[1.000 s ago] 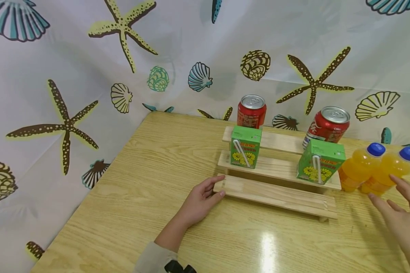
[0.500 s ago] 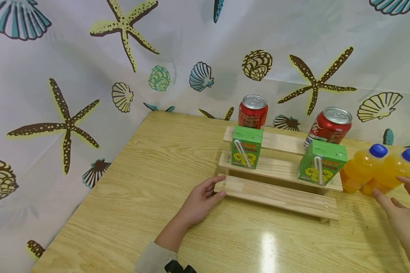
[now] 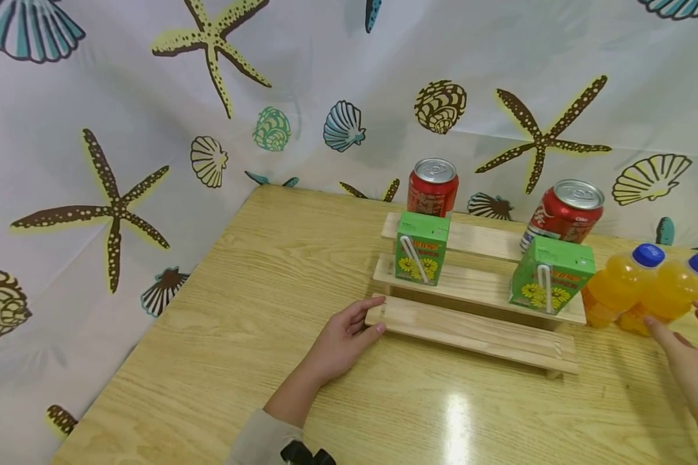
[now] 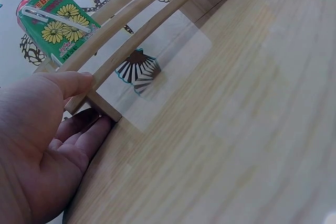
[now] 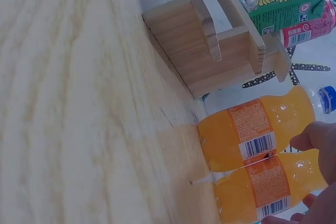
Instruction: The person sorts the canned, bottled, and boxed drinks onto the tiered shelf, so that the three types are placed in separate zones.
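Observation:
My left hand [image 3: 340, 342] grips the left end of the wooden tiered shelf [image 3: 477, 332], at its lowest step. In the left wrist view the thumb lies on the upper board while the fingers tuck under the end. At the far right, my right hand [image 3: 689, 361] has thumb and fingers spread around the near side of the right orange drink bottle [image 3: 677, 287]; contact is unclear. Beside it stands another orange drink bottle [image 3: 622, 281], also blue-capped. Two green drink cartons [image 3: 422, 248] [image 3: 552, 274] with straws stand on the middle step.
Two red soda cans [image 3: 433, 190] [image 3: 567, 210] stand on the shelf's top step. A white curtain [image 3: 302, 58] with shells and starfish hangs behind the wood-grain table [image 3: 256, 278]. Both bottles stand just right of the shelf.
My right hand has shifted slightly right and closer around the right bottle. My left hand stays at the shelf's end. The bottles, cartons and cans keep their places; the view shifts slightly.

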{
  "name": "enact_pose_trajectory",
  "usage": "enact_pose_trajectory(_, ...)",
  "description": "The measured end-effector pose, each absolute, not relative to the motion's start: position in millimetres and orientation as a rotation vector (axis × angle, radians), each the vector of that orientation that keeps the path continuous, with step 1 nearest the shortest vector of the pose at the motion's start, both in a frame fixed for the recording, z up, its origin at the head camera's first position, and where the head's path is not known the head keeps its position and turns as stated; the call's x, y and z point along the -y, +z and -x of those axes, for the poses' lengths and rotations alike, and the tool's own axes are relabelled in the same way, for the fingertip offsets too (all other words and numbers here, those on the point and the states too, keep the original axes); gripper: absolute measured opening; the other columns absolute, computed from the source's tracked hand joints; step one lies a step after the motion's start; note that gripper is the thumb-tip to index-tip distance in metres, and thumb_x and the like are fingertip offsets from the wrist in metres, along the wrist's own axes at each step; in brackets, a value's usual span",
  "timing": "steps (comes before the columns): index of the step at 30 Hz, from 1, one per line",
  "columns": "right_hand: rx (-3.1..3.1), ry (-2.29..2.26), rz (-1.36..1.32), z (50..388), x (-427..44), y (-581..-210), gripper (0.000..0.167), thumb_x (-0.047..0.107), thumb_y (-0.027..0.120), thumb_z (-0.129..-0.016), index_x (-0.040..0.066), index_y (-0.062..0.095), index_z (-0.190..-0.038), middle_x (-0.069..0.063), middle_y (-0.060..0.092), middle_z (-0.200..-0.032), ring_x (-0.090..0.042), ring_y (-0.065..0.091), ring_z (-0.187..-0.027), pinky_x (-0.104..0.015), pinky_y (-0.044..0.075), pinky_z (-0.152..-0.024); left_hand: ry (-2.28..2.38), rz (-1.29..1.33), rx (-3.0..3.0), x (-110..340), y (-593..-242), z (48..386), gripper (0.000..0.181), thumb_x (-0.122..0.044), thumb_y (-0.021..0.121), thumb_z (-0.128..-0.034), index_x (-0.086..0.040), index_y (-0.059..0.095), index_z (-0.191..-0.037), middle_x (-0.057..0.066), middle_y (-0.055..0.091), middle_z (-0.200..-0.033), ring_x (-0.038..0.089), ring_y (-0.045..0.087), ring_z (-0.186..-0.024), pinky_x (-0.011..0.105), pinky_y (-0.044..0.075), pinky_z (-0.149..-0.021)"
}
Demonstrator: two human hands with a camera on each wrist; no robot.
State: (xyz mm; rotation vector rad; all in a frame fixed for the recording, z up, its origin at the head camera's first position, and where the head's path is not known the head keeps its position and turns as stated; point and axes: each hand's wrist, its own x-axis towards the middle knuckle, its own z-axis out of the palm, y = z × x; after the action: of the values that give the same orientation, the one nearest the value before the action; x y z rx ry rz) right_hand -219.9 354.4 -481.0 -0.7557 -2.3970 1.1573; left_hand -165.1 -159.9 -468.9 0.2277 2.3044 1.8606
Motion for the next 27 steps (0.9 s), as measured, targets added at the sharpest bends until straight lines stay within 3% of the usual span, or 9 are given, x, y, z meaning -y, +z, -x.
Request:
enact_pose_trajectory(8, 2.356, 1.126, 0.718, 230, -364, -488, 0.066, 0.033, 0.072, -0.091, 0.034, 0.035, -0.146, 0.026, 0.033, -0.142, -0.009, 0.031, -0.15, -0.028, 0.03, -0.122, 1.861, -0.235, -2.307, 160, -467, 167, 0.045, -0.029, 0.062, -0.1008, -0.029, 0.051, -0.145, -0.004, 0.04, -0.158, 0.019, 0.027, -0.151, 0.043, 0.035, -0.119)
enact_pose_trajectory(13, 2.343, 1.154, 0.645, 225, -348, -469, 0.066, 0.026, 0.068, -0.095, 0.031, 0.031, -0.149, 0.016, 0.036, -0.152, -0.012, 0.031, -0.15, -0.028, 0.028, -0.123, 1.867, -0.248, -2.299, 162, -467, 167, 0.046, -0.028, 0.062, -0.1011, -0.027, 0.05, -0.145, -0.003, 0.04, -0.158, 0.021, 0.026, -0.151, 0.044, 0.035, -0.119)
enact_pose_trajectory(20, 2.29, 1.23, 0.589, 214, -329, -453, 0.067, 0.02, 0.067, -0.095, 0.028, 0.033, -0.152, 0.014, 0.038, -0.148, -0.005, 0.036, -0.142, -0.019, 0.028, -0.121, 1.872, -0.253, -2.301, 162, -468, 167, 0.047, -0.027, 0.062, -0.1008, -0.025, 0.05, -0.146, -0.001, 0.04, -0.158, 0.023, 0.026, -0.151, 0.045, 0.035, -0.119)
enact_pose_trajectory(27, 2.316, 1.346, 0.64, 214, -323, -445, 0.075, 0.02, 0.063, -0.097, 0.032, 0.021, -0.157, -0.003, 0.026, -0.162, -0.017, 0.029, -0.149, -0.033, 0.029, -0.124, 1.868, -0.232, -2.282, 161, -469, 165, 0.047, -0.03, 0.062, -0.1007, -0.028, 0.049, -0.146, -0.002, 0.038, -0.159, 0.021, 0.026, -0.151, 0.043, 0.037, -0.118)
